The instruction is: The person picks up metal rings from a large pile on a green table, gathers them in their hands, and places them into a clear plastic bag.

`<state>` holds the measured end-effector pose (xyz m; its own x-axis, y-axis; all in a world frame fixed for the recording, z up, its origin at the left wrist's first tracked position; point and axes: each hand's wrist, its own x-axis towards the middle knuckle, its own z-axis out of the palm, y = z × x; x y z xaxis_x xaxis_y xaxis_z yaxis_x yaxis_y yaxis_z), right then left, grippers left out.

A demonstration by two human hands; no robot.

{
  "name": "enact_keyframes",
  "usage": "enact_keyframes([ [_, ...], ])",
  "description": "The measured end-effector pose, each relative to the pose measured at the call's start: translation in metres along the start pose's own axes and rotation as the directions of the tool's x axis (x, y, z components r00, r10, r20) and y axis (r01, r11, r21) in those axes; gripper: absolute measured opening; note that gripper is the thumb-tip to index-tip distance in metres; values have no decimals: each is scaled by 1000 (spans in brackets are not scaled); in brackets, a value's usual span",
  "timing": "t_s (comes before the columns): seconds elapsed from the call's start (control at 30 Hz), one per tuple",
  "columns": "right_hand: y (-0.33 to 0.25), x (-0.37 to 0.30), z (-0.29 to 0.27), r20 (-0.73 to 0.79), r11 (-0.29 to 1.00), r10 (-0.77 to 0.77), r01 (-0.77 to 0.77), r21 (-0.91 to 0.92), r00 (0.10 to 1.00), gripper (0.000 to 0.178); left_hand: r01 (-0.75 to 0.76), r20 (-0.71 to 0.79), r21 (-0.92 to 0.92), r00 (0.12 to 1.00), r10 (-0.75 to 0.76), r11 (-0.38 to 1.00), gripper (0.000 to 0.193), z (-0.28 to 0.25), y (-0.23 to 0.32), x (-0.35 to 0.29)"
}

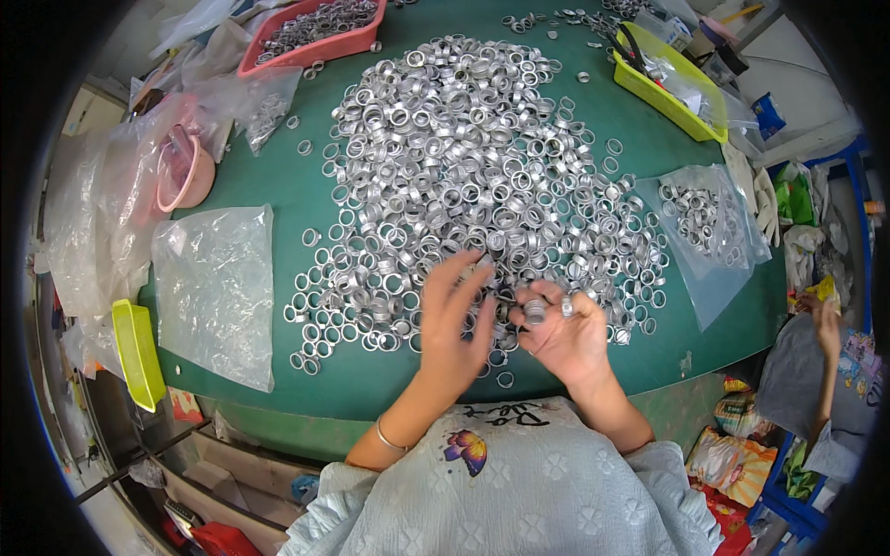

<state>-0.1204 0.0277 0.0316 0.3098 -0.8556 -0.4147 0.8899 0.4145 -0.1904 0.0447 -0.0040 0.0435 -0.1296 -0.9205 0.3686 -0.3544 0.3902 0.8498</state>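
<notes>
Left hand (451, 324) loosely spread, right hand (573, 345) clasping ridged metal rings (535, 312), before a glinting heap (464, 153); crinkled plastic (218, 301) lies left of it.

Two bare hands at the near edge of a pile (464, 139) of metal rings, centre of the frame.
The left hand (452, 315), fingers blurred, reaches over the rings just below centre; to its right, the right hand (570, 343) turns its palm up, with a few rings at its fingers. The pile spreads over a green table (311, 394). At upper left stands a red tray (357, 44) of small metal parts, with a pink bucket (197, 181) below it; at upper right, a yellow basket (660, 100). A flat clear bag (218, 306) lies at left, and a bag (709, 287) holding rings at right. Another person's hand (822, 315) shows at the right edge.
</notes>
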Motion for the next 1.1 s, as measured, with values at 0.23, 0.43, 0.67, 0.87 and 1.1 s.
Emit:
enact_keyframes([
  [0.23,-40,-5,1,-103,927,-308,274,-256,946,29,-24,50,476,999,0,879,27,11,-26,14],
  [0.43,-53,-8,-7,-35,918,-396,395,-31,918,24,470,180,-633,862,-474,615,21,-7,-11,13],
  [0.67,-19,-17,3,246,466,-476,479,-744,844,22,778,854,-512,417,-311,-363,37,-9,3,-18],
  [0.87,-6,-22,32,562,-221,-99,533,-817,821,28,664,891,-452,317,-324,-596,37,8,-11,-32],
  [1.1,-31,6,5,691,-726,-238,347,-594,683,22,903,832,-424,361,-421,-65,23,-8,7,-36],
])
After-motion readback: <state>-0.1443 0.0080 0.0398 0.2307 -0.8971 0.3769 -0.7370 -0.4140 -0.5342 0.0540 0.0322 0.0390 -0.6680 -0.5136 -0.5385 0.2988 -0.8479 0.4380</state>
